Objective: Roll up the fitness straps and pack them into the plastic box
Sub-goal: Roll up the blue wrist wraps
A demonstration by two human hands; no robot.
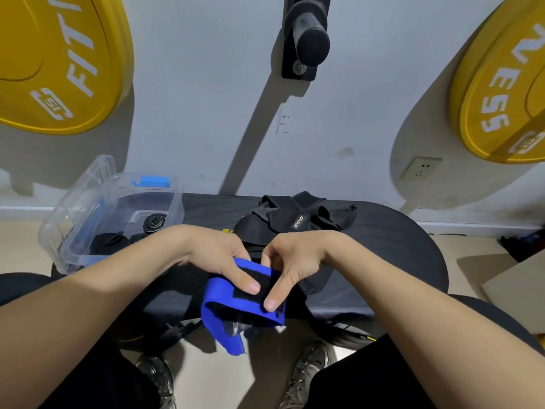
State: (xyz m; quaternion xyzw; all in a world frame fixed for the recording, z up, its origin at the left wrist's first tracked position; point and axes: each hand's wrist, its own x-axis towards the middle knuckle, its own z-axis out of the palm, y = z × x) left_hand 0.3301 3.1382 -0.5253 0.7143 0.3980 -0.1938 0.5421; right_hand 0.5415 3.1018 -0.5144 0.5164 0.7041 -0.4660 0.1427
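Note:
A blue strap with a black fastening patch [236, 302] is held over the near edge of a black bench [398, 249], its loose end hanging toward the floor. My left hand [218, 255] grips its upper left part, thumb pressed on the black patch. My right hand [290, 261] pinches the strap's right side, thumb down on its near edge. A clear plastic box [73, 231] stands open at the left end of the bench, with rolled black straps [153, 222] inside. A heap of black straps [283, 222] lies behind my hands.
Two yellow weight plates [56, 60] [498, 93] hang on the grey wall, with a black peg [309, 39] between them. The box's lid [97, 178] leans behind it. A wall socket [420, 168] sits low at right. My shoes [309, 370] rest on the floor below.

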